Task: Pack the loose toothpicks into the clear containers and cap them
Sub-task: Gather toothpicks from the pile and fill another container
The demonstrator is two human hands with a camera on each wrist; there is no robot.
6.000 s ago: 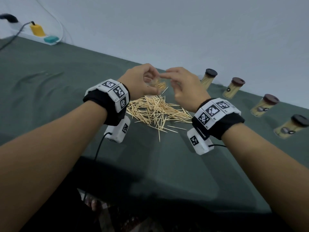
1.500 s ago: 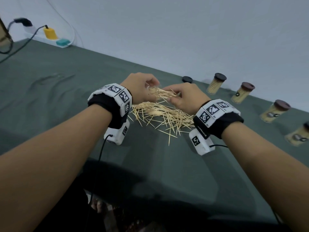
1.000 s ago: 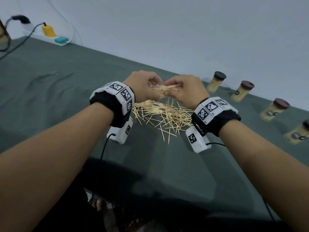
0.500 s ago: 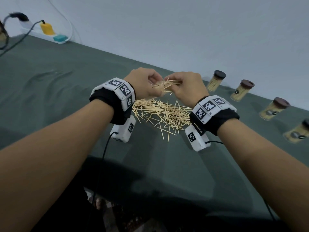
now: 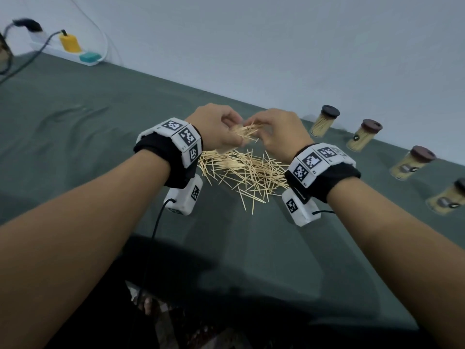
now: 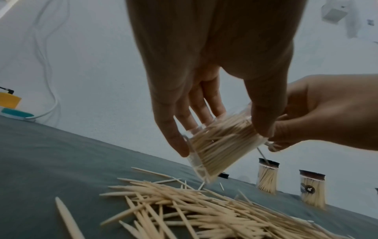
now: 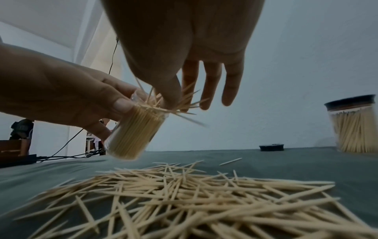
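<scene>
Hiding most of the jar (image 5: 227, 147) from the head view, the two hands meet above the pile (image 5: 247, 172) of loose toothpicks; only the wrist views show it clearly. The left hand (image 5: 219, 129) grips the clear, uncapped jar, tilted and nearly full, with fingers and thumb curled round its wall. The right hand (image 5: 279, 133) pinches a bunch (image 7: 180, 103) of toothpicks at the jar's mouth, their tips splaying out; how many go in is blurred. The pile lies on the green desk (image 5: 88, 152) just below both hands. Behind it a loose dark cap (image 7: 271, 147) lies flat, hidden by the hands in the head view. Four capped jars (image 5: 323, 124) stand in a row by the wall, the last cut off at the frame edge. A power strip (image 5: 75, 51) sits far left.
</scene>
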